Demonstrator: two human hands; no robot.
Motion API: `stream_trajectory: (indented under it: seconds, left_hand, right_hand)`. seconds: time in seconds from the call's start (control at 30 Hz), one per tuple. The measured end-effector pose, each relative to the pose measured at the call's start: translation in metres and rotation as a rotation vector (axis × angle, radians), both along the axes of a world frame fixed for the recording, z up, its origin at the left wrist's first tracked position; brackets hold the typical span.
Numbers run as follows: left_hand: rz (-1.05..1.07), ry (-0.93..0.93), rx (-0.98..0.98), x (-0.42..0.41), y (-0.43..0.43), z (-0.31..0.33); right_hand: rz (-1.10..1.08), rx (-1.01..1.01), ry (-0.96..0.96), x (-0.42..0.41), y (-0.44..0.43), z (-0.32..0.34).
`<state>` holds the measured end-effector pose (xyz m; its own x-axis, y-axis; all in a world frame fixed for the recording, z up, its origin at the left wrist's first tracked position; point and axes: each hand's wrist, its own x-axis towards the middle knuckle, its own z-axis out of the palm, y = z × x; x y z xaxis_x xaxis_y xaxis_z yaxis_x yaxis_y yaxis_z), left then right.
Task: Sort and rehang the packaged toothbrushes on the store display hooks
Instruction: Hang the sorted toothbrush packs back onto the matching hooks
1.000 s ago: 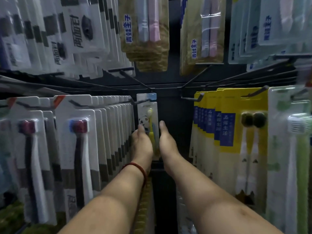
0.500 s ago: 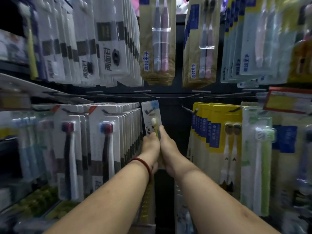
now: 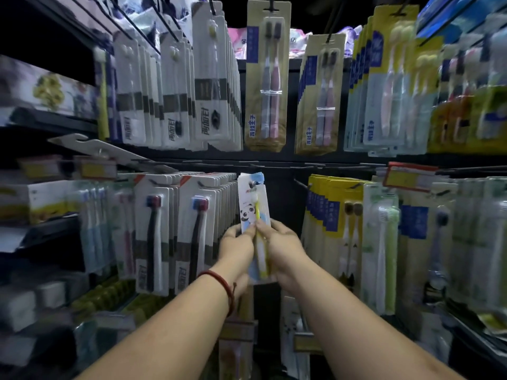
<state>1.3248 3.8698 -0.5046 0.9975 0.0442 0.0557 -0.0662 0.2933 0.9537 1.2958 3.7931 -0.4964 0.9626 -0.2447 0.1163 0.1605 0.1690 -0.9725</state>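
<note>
A panda-printed toothbrush pack (image 3: pixel 251 204) with a yellow brush and a blue top hangs upright in the centre gap of the display, its hang hole near a dark hook. My left hand (image 3: pixel 237 244) grips the pack's lower left edge. My right hand (image 3: pixel 279 244) grips its lower right side, thumb on the yellow handle. A red string bracelet sits on my left wrist. The pack's bottom edge is hidden behind my hands.
White packs with dark brushes (image 3: pixel 197 231) fill the hooks to the left, yellow packs (image 3: pixel 329 215) and green brush packs (image 3: pixel 381 242) to the right. Gold two-brush packs (image 3: pixel 267 78) hang above. A bare hook (image 3: pixel 300 183) juts out right of the panda pack.
Both hands went from resting beside the pack to gripping its lower part. The view pulled back and tilted up, showing more of the upper rows.
</note>
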Motion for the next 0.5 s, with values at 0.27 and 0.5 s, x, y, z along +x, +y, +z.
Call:
stream_trajectory:
  seconds: [0.27,0.5]
  left_hand:
    - [-0.089,-0.003,-0.064,-0.026,0.018,0.001]
    - [-0.147,0.0,-0.105,-0.049,0.027,0.007]
  right_hand:
    - [0.002,0.039,0.003,-0.026,0.009,0.01]
    - [0.003,0.036,0.011,-0.042,0.016,0.016]
